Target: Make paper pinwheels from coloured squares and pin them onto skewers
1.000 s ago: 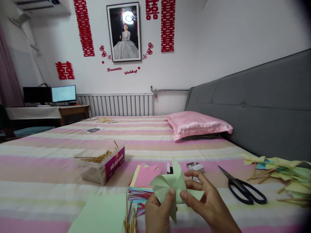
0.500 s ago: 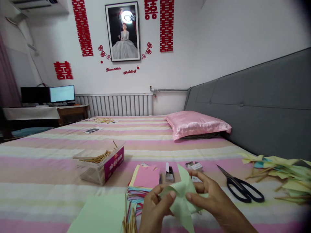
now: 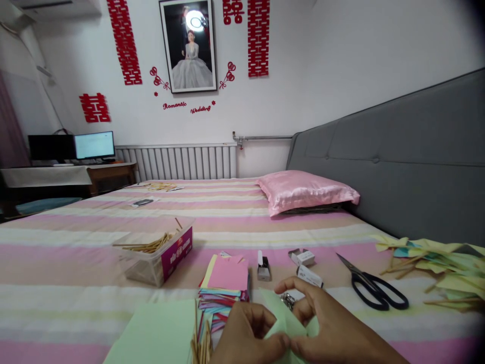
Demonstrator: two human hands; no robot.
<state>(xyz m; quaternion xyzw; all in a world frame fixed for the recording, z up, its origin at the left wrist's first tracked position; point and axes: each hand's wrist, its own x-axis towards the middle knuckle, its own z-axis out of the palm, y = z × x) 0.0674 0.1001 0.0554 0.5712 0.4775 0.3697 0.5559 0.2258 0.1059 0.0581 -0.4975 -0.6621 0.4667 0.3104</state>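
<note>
A pale green paper pinwheel (image 3: 285, 319) is held low in front of me, tilted and partly covered by my fingers. My left hand (image 3: 250, 333) pinches its left side with the thumb and curled fingers. From the right, my right hand (image 3: 318, 318) grips the other side, thumb at the centre and index finger arched over the top. A small cluster of shiny metal pieces (image 3: 288, 300) shows just behind the paper, under the right index finger; whether the hand touches them I cannot tell. Beside my left hand stands a stack of coloured paper squares (image 3: 228, 275).
Black-handled scissors (image 3: 373, 288) lie to the right, near a pile of paper pinwheels on sticks (image 3: 443, 268). Small open boxes (image 3: 264, 267) stand beyond my hands. At left are green sheets (image 3: 155, 331), loose sticks (image 3: 202, 344) and a plastic tub of sticks (image 3: 157, 258). A pink pillow (image 3: 306, 192) lies farther back.
The pinwheel has been tipped, so its spread blades no longer face me. Both hands have drawn closer together and lower around it. The metal pieces behind it have come into view.
</note>
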